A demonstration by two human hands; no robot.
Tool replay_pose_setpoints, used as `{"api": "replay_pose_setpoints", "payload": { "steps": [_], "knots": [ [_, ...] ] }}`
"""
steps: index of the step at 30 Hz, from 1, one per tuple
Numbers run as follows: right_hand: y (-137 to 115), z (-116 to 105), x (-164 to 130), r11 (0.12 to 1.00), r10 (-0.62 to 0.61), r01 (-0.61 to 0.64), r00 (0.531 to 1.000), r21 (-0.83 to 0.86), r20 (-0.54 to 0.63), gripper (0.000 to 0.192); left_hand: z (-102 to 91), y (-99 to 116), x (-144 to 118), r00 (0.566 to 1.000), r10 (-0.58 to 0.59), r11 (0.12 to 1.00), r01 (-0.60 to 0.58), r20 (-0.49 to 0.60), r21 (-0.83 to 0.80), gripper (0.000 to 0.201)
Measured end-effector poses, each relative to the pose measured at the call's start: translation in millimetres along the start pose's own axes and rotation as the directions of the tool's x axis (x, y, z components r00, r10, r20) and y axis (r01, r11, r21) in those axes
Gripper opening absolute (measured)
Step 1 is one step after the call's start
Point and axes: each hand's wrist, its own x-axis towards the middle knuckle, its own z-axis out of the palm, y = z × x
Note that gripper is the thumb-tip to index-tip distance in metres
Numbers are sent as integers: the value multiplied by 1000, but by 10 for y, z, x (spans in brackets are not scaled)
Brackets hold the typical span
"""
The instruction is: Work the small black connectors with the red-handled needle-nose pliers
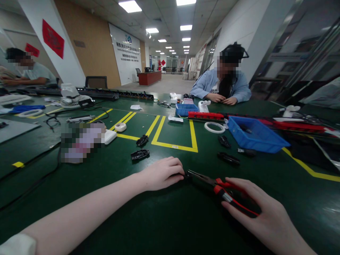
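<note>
Red-and-black needle-nose pliers (223, 193) lie in my right hand (261, 209), whose fingers wrap their handles. The long jaws point left and reach a small black piece (187, 176) at the fingertips of my left hand (167, 173). My left fingers are curled and pressed together on that piece, most of which they hide. Beyond my left hand, two black plastic parts (140, 155) rest on the green table. Several similar dark parts (228, 158) lie farther off to the right.
A blue bin (256, 136) stands at right, with a smaller blue bin (186, 109) farther back. Tape rolls (214, 127), a white box (110, 136) and black cables (39, 152) lie around. Yellow tape (175, 146) marks the table (159, 226). Across it sits a person (221, 83).
</note>
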Motion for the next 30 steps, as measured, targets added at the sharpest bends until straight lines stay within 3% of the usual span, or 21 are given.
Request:
{"api": "replay_pose_setpoints", "payload": {
  "steps": [30],
  "knots": [
    [-14,-17,11,998,-53,52,998,-38,-27,47,5,-17,-15,999,42,997,-42,-5,-61,8]
  ]
}}
